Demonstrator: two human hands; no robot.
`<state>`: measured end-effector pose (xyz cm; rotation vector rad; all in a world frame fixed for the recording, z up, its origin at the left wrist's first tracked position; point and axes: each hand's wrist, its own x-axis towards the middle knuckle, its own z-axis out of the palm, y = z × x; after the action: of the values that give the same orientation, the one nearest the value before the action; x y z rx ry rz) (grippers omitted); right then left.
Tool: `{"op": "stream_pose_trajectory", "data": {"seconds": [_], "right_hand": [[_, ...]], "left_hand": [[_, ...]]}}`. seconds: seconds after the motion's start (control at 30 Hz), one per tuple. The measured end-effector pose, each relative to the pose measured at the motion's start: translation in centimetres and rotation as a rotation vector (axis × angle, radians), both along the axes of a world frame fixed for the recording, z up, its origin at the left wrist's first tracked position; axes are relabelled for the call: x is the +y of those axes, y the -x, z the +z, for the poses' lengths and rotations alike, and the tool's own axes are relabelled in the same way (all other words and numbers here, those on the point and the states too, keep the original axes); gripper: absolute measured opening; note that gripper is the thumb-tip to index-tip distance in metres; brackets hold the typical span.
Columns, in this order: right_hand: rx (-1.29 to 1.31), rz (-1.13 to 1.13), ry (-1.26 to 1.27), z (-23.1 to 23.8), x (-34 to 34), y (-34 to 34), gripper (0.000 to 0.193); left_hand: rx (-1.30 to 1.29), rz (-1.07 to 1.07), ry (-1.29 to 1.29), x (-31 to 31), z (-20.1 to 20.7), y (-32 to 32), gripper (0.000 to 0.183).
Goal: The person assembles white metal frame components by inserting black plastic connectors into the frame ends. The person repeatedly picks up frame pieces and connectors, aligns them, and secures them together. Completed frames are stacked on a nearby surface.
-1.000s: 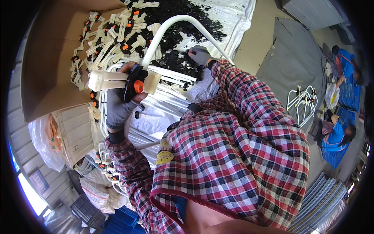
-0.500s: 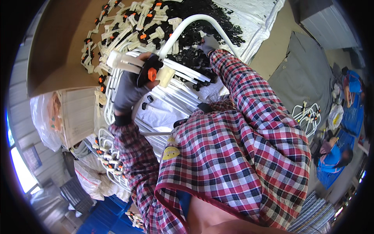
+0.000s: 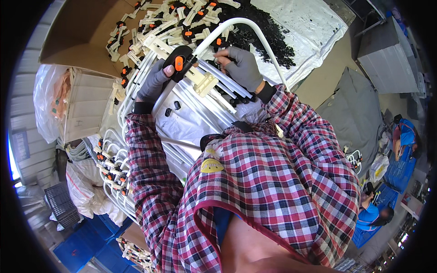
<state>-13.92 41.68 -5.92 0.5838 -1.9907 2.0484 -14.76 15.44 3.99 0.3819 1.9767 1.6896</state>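
Note:
My left hand (image 3: 154,83), in a grey fingerless glove, grips a black plastic fitting (image 3: 184,51) with an orange button (image 3: 179,63). The fitting sits around a white bent tube (image 3: 242,21), which arches over to the right. Cream plastic pieces stick out on both sides of the fitting; the lower cream piece (image 3: 205,85) lies over the tubes beneath. Just right of the fitting is my gloved right hand (image 3: 245,72), its thumb and fingertips drawn together beside the tube. Whatever lies between those fingertips is too small to make out.
Several white tubes (image 3: 198,107) lie beneath my hands. Beyond are a heap of cream-and-black fittings (image 3: 182,20) and scattered small black parts (image 3: 261,34) on a white sheet (image 3: 309,27). A cardboard box (image 3: 84,34) stands at far left. Two people in blue work at far right.
My right hand has come back from the black parts toward the fitting, its fingers now together. My left hand still holds the fitting, which has turned slightly. The whole view has shifted.

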Motion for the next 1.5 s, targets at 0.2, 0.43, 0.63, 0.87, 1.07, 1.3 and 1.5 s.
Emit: {"op": "stream_pose_trajectory", "data": {"seconds": [0.2, 0.43, 0.63, 0.87, 1.07, 1.3, 1.5], "right_hand": [[0.44, -0.053, -0.274, 5.9, -0.7, 0.7, 0.026], [0.666, -0.082, -0.612, 6.1, -0.4, 4.0, 0.021], [0.867, -0.088, -0.42, 4.9, -0.7, 5.5, 0.021], [0.843, -0.082, -0.497, 4.7, -0.6, 5.4, 0.013], [0.774, -0.198, -0.295, 3.5, 0.4, 4.9, 0.024], [0.102, -0.408, -0.568, -14.8, 8.1, -2.3, 0.017], [-0.429, -0.605, -0.612, -26.4, 10.0, -2.2, 0.025]], "left_hand": [[0.058, 0.016, -0.007, 0.3, 0.7, -0.9, 0.099], [-0.114, 0.003, -0.124, 1.2, 0.2, -0.5, 0.102], [-0.086, -0.004, -0.103, 0.2, -1.0, -0.3, 0.104], [-0.076, 0.051, -0.096, 0.8, -0.1, -1.0, 0.1], [-0.074, 0.097, -0.088, -0.6, -2.2, -0.2, 0.083], [-0.076, 0.146, -0.163, -1.5, -1.4, -1.5, 0.073], [-0.102, 0.051, -0.066, 2.0, -0.8, -1.0, 0.078]]}}
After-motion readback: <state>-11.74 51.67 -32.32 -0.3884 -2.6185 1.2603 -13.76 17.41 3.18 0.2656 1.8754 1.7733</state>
